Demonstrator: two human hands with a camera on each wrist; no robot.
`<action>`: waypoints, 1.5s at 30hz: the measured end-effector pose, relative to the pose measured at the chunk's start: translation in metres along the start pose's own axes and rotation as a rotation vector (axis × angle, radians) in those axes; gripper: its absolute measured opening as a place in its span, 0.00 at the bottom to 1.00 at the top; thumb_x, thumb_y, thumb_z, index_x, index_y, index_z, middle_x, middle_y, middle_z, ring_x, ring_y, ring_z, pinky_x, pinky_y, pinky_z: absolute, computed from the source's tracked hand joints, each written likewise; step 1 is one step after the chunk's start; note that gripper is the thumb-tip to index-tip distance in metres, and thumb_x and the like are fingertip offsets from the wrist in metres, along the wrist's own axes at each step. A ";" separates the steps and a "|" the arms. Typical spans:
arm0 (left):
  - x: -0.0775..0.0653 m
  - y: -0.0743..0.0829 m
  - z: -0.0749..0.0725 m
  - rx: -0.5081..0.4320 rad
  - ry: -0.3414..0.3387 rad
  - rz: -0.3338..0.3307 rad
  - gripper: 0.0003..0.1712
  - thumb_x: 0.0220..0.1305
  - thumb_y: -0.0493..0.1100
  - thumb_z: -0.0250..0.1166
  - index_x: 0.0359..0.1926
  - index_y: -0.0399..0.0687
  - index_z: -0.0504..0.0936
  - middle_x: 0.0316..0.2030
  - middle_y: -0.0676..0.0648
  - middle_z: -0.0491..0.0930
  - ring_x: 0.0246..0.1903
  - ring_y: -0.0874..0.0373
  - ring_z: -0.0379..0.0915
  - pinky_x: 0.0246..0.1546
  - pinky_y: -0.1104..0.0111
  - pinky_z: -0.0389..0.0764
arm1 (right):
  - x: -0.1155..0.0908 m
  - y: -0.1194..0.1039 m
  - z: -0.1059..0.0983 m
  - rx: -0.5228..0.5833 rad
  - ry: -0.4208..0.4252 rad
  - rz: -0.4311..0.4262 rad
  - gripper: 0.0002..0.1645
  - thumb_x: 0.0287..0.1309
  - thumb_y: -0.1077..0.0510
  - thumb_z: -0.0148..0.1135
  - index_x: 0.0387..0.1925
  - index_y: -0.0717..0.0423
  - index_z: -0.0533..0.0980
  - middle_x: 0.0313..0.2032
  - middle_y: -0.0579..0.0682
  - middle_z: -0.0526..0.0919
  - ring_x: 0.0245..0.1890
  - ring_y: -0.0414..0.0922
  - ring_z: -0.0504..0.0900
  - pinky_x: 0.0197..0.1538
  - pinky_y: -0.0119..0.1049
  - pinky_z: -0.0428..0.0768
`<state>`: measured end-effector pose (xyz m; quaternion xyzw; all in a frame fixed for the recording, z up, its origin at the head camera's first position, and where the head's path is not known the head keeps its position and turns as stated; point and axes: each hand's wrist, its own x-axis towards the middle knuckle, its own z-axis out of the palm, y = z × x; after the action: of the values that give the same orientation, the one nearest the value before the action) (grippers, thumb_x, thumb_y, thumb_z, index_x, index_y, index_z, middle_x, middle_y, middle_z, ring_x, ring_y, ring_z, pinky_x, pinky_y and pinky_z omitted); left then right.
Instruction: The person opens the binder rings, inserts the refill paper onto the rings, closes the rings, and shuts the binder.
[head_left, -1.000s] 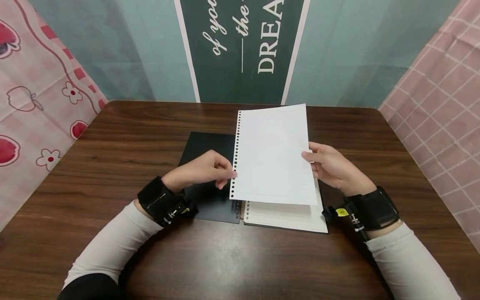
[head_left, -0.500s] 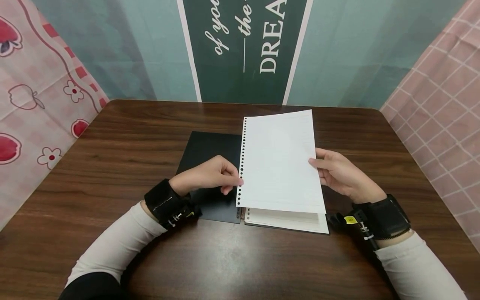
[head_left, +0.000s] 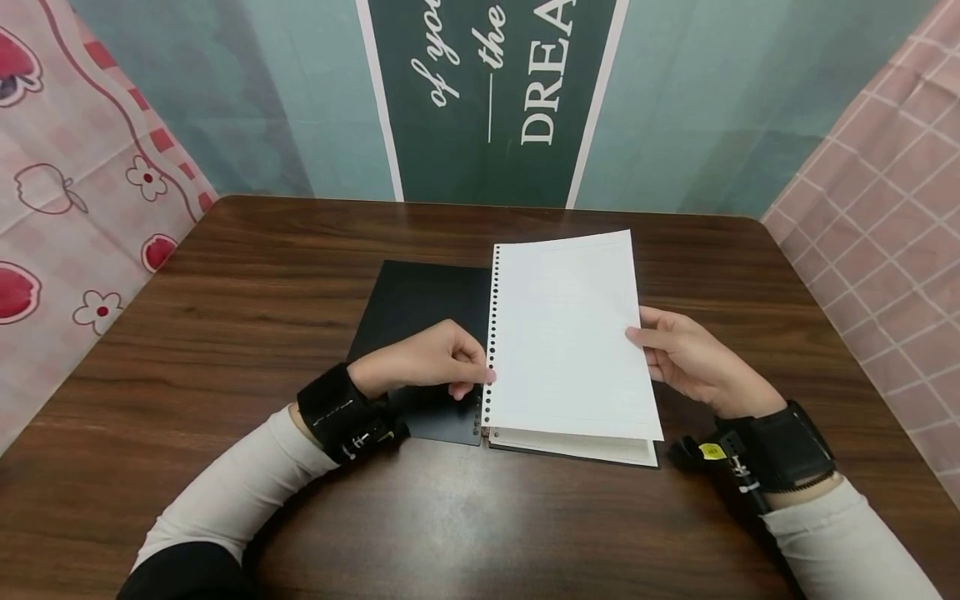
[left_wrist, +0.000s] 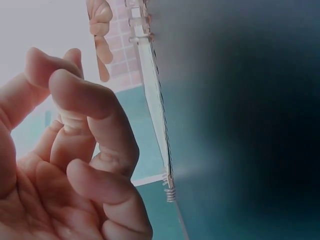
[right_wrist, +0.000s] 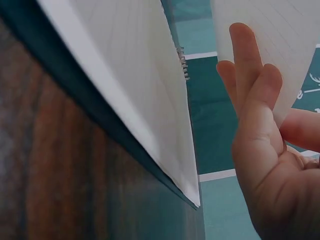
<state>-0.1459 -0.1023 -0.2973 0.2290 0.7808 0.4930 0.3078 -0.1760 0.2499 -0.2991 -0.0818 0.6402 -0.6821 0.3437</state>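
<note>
A loose white sheet of paper, punched with a row of holes down its left edge, is held between both hands above an opened ring binder notebook. My left hand pinches the punched edge near its lower end with thumb and forefinger; the other fingers curl loosely. On the opposite side, my right hand grips the right edge, thumb in front and fingers behind. Below lies the notebook's black cover, folded out to the left, and its page stack on the right. Metal rings show along the spine in the left wrist view.
The notebook lies on a dark wooden table. A teal cloth backdrop with a lettered green panel stands behind. Pink patterned cloths hang at both sides.
Both hands have carried the sheet right and down, lower over the notebook's right side. The strip of page stack visible beneath it has narrowed. Both grips look the same.
</note>
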 end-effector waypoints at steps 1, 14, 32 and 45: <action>0.000 0.001 0.001 0.000 -0.002 0.000 0.18 0.68 0.40 0.64 0.22 0.35 0.79 0.13 0.51 0.73 0.18 0.53 0.71 0.26 0.69 0.69 | -0.001 0.000 0.000 0.000 -0.003 -0.001 0.36 0.76 0.58 0.48 0.73 0.66 0.44 0.45 0.46 0.88 0.42 0.40 0.88 0.45 0.34 0.85; 0.006 0.003 0.006 0.056 -0.011 -0.017 0.17 0.67 0.39 0.64 0.21 0.36 0.81 0.12 0.52 0.74 0.15 0.57 0.66 0.20 0.72 0.60 | -0.005 0.004 -0.003 -0.024 -0.021 -0.014 0.37 0.76 0.59 0.48 0.73 0.68 0.43 0.45 0.46 0.88 0.43 0.41 0.88 0.46 0.35 0.85; 0.012 0.007 0.007 0.142 -0.051 -0.069 0.17 0.66 0.40 0.66 0.19 0.39 0.82 0.12 0.52 0.75 0.15 0.60 0.68 0.20 0.73 0.62 | -0.004 0.005 -0.004 -0.063 -0.015 -0.001 0.36 0.75 0.59 0.48 0.72 0.70 0.44 0.43 0.46 0.88 0.41 0.40 0.89 0.44 0.35 0.85; 0.017 0.006 0.008 0.192 -0.063 -0.101 0.19 0.66 0.42 0.66 0.18 0.41 0.82 0.12 0.50 0.76 0.15 0.60 0.68 0.19 0.73 0.63 | -0.004 0.002 -0.006 -0.138 0.027 0.041 0.39 0.76 0.58 0.46 0.76 0.68 0.41 0.43 0.43 0.88 0.42 0.39 0.88 0.45 0.34 0.85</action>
<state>-0.1520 -0.0830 -0.2985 0.2331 0.8249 0.3923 0.3335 -0.1753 0.2575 -0.3009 -0.0827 0.6918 -0.6303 0.3426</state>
